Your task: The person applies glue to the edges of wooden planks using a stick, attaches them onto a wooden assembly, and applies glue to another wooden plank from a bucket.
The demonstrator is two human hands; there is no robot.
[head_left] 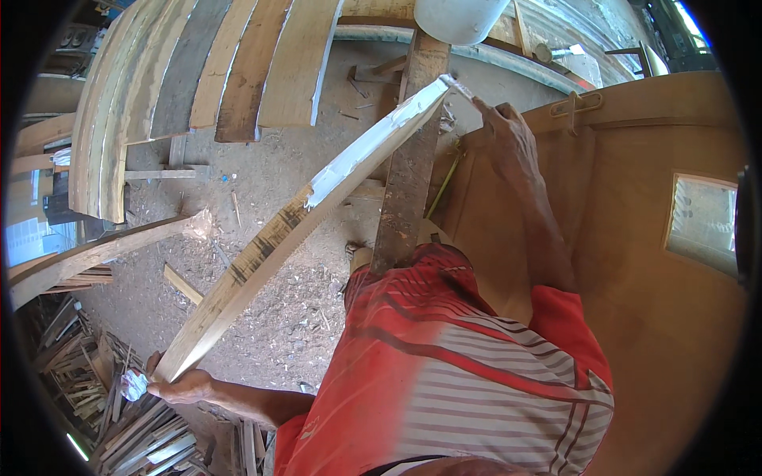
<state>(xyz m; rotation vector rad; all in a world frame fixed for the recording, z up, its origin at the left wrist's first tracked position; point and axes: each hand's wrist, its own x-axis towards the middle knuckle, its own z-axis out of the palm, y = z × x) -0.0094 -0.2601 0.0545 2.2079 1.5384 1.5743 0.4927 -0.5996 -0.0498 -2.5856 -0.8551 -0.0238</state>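
A long curved wooden plank (pixel 302 214), pale and streaked dark along its edge, is running diagonally from low left to upper centre, its upper half carrying a smear of white paste (pixel 373 139). The left hand (pixel 178 386) is closing around the plank's lower end, fingers wrapped about it, with a scrap of white and blue material (pixel 133 385) bunched just beside the knuckles. The right hand (pixel 508 131) is reaching up to the plank's top end, fingers curled around a small thin tool (pixel 463 87) whose tip is touching the pasted end. The plank's upper part is lying across an upright dark weathered beam (pixel 409 166).

Below it all, a sandy dirt floor (pixel 262 190) is lying littered with wood chips and shavings. A fan of broad curved boards (pixel 206 71) is leaning at the upper left, and a heap of thin wooden offcuts (pixel 87 381) is filling the lower left corner. A white plastic bucket (pixel 456 17) is sitting at the top edge. On the right a large smooth brown wooden panel (pixel 635 262) is standing, carrying a small glazed window (pixel 702 222) and a wooden latch (pixel 575 103).
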